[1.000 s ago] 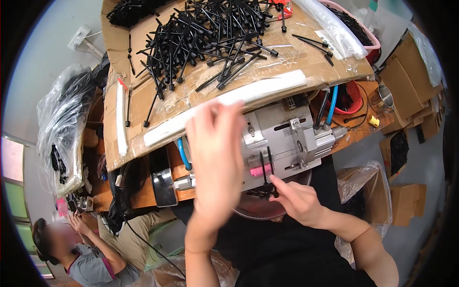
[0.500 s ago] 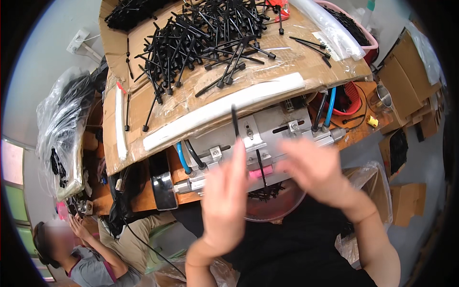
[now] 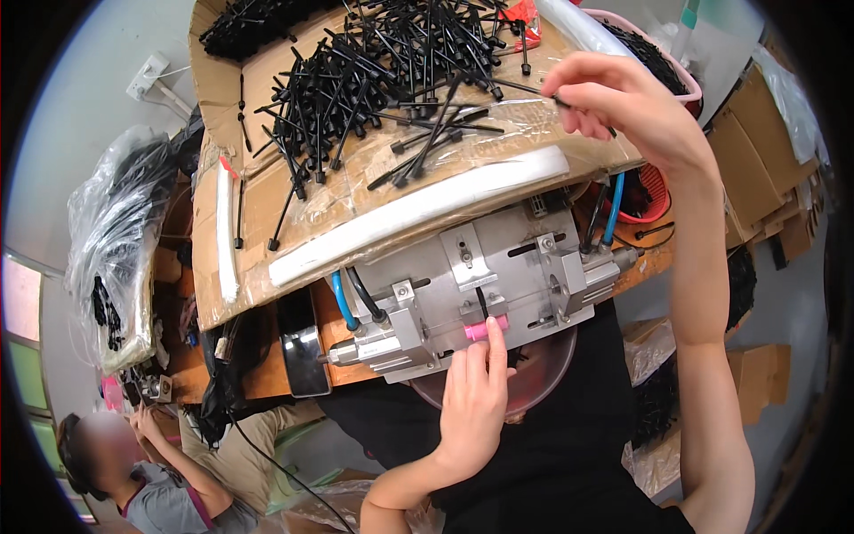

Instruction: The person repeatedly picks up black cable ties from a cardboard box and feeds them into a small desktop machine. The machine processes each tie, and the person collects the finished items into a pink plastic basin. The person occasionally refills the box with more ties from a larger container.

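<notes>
My left hand (image 3: pixel 473 396) is at the front of a metal clamping fixture (image 3: pixel 525 267). Its index fingertip meets the lower end of a thin black rod (image 3: pixel 482 301) at a pink block (image 3: pixel 479 330); the thumb is mostly hidden. The rod lies in the fixture's centre, below a metal bracket (image 3: pixel 465 255). Raised over the right of the cardboard, my right hand (image 3: pixel 623 102) is closed in a pinch on another black knob-ended rod (image 3: pixel 520 86). A large heap of such rods (image 3: pixel 356 89) lies to its left.
The cardboard tray (image 3: pixel 356 209) has a white padded front edge (image 3: pixel 418 214). Blue air hoses (image 3: pixel 342 301) rise beside the fixture. A clear bowl (image 3: pixel 556 365) sits under it. A red basket (image 3: pixel 656 191) and pink-rimmed basket (image 3: pixel 692 89) stand right; a phone (image 3: pixel 304 347) and a seated person (image 3: pixel 182 494) are left.
My right hand has moved from the fixture up to the cardboard and taken a rod. My left hand has shifted right and down to the pink block; the upright rod beside it is gone from there.
</notes>
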`<state>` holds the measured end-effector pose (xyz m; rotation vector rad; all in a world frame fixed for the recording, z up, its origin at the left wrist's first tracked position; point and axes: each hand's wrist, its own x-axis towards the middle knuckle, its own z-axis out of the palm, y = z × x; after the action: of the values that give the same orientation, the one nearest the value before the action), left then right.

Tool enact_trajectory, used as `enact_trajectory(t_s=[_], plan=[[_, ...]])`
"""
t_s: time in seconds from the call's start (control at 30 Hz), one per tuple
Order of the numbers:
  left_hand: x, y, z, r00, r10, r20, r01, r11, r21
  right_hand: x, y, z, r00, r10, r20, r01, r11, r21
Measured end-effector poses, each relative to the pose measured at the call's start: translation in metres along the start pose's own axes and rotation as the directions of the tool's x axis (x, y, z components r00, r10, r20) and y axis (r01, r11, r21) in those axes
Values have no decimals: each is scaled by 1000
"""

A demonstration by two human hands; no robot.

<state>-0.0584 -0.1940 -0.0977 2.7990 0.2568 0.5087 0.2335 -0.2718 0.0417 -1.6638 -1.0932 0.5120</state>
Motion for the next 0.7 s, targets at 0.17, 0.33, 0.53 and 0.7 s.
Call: enact_trajectory(t_s=[0.17, 0.33, 0.53, 0.7], plan=[[96, -40, -55, 951, 52, -306, -37, 998, 52, -51, -1, 32, 970, -69, -233, 117, 973, 199], [167, -97, -76, 986, 70, -153, -85, 992, -92, -118, 30, 110, 899, -418, -135, 380, 894, -237], [170, -88, -79, 973, 178, -147, -192, 977, -90, -169, 69, 196, 948, -307, -85, 249, 880, -405], [174, -89, -87, 934, 337, -120, -348, 933, -90, -159, 78, 202, 949, -310, -58, 239, 827, -509]])
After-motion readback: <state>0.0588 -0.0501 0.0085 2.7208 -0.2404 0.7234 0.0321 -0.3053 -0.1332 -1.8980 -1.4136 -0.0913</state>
